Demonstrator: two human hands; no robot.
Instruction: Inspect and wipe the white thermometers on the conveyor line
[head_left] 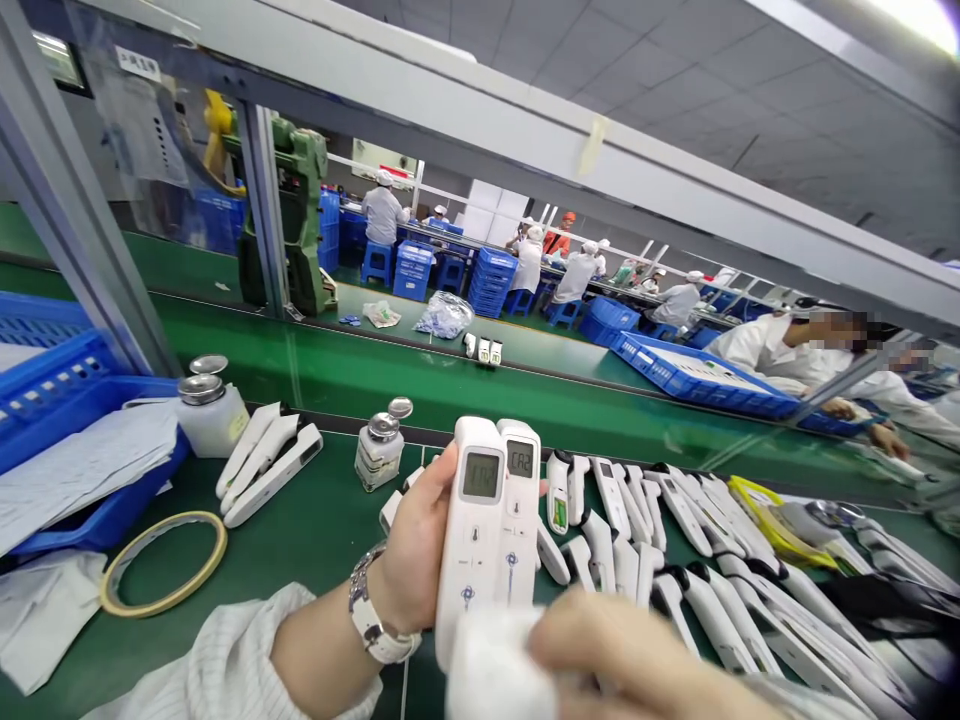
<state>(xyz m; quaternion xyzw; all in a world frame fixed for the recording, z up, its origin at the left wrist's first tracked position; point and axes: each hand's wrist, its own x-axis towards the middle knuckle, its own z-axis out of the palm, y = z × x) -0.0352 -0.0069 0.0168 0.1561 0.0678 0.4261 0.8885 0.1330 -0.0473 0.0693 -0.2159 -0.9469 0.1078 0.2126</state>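
Note:
My left hand (416, 545), with a watch on its wrist, grips two white infrared thermometers side by side, their screens facing me. The nearer thermometer (474, 530) has a grey display with faint characters. Behind it, the second thermometer (523, 500) shows what looks like "CA2". My right hand (615, 630) is smeared by motion at the bottom, its fingers closed on a white blurred thing (499, 665) in front of the thermometers' lower ends. I cannot tell what kind of thing that is. Several more white thermometers (611, 500) lie in rows on the green bench to the right.
At left are a tape roll (109, 590), a blue basket (169, 470) with papers, and a dispenser bottle (214, 420). A smaller bottle (379, 455) stands mid-bench. Beyond runs a green conveyor (337, 365). A metal frame beam (525, 110) crosses overhead. A co-worker (765, 345) sits at right.

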